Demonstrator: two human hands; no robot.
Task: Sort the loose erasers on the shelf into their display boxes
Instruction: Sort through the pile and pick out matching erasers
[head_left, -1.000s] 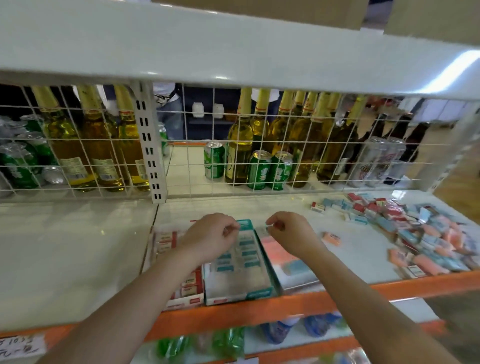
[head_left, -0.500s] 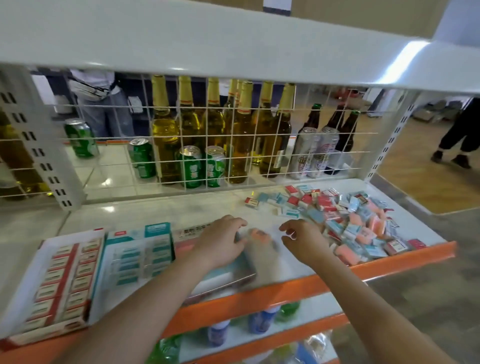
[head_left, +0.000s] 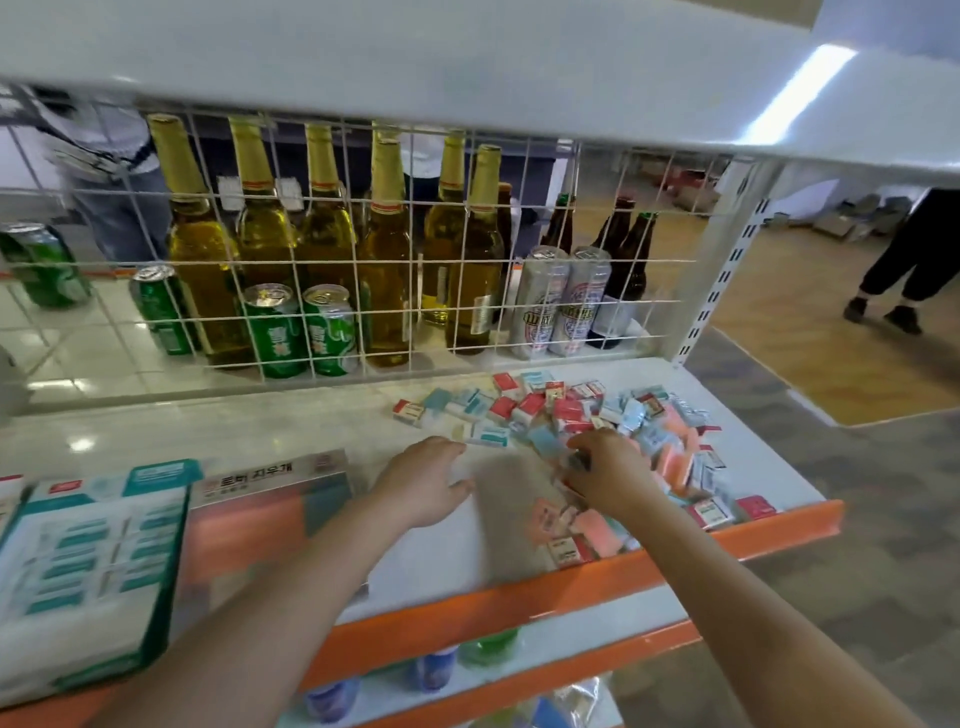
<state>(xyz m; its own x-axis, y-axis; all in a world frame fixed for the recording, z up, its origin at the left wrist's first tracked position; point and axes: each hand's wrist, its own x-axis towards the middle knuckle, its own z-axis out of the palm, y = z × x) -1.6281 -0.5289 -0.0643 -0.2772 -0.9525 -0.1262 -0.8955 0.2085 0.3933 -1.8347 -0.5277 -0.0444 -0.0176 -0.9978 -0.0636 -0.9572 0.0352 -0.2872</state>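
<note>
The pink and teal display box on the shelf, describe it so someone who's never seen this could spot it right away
Start at the white shelf with the orange front edge. The pile of loose erasers lies at its right end, and display boxes line the left. The pink and teal display box is the one nearest the left hand. Its back flap carries Korean lettering, while the teal-and-white display box to its left shows rows of teal labels.
</note>
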